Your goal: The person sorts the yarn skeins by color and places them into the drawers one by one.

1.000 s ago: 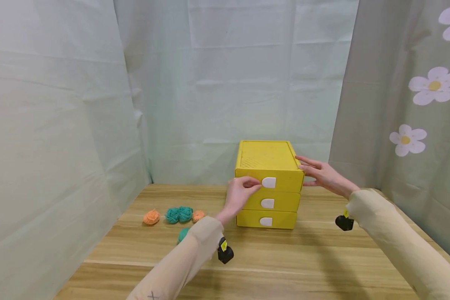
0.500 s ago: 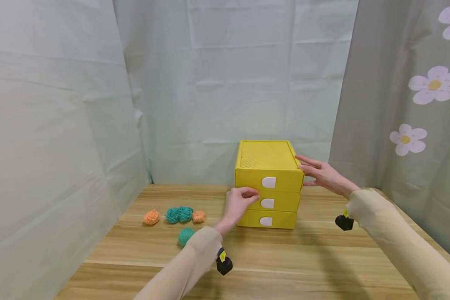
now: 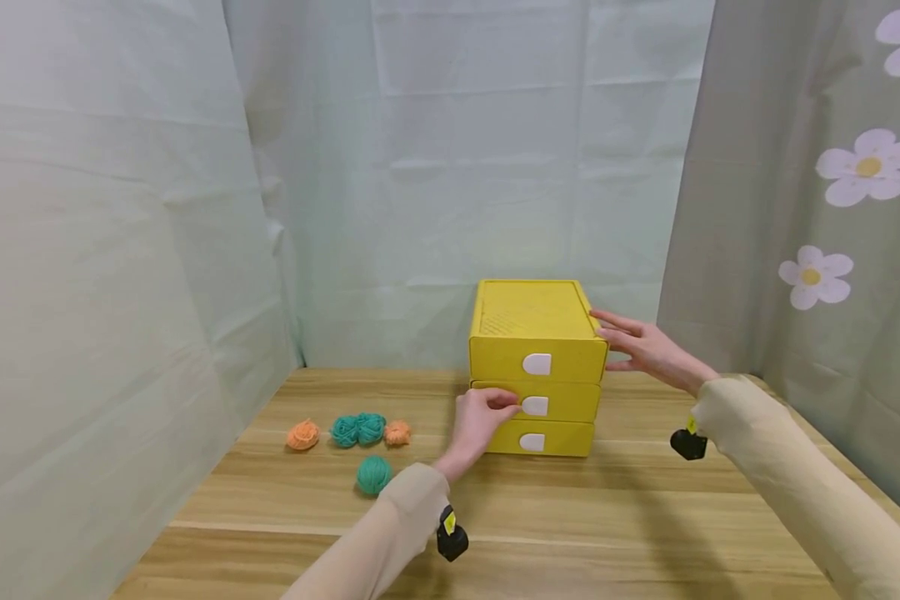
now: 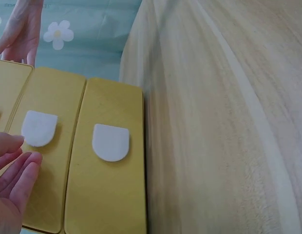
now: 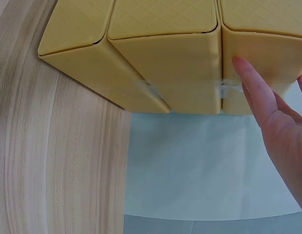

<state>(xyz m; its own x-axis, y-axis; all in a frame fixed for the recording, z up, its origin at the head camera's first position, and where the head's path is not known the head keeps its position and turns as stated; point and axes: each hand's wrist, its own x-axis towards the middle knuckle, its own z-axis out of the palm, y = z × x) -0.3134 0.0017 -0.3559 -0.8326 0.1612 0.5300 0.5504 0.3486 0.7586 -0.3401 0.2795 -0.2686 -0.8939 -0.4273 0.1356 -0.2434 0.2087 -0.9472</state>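
A yellow three-drawer cabinet (image 3: 537, 312) stands on the table, its drawers closed, each with a white pull tab. My left hand (image 3: 482, 421) is at the left edge of the middle drawer's tab (image 3: 535, 406). In the left wrist view its fingertips (image 4: 31, 158) lie beside that tab (image 4: 40, 128), with a gap between thumb and fingers; whether they touch it is hard to tell. On the cabinet's right side, near the top edge, my right hand (image 3: 648, 352) rests with fingers spread. The right wrist view shows a straight finger (image 5: 255, 87) against the cabinet's side wall (image 5: 165, 73).
Left of the cabinet lie an orange yarn ball (image 3: 303, 435), two teal yarn balls (image 3: 357, 429) side by side, a small orange one (image 3: 397, 433) and a green one (image 3: 373, 475) nearer. Cloth curtains (image 3: 450, 167) enclose the wooden table (image 3: 570, 533).
My left hand has moved down from the top drawer's tab to the middle drawer's tab, uncovering the green yarn ball. The right hand and the cabinet have stayed put.
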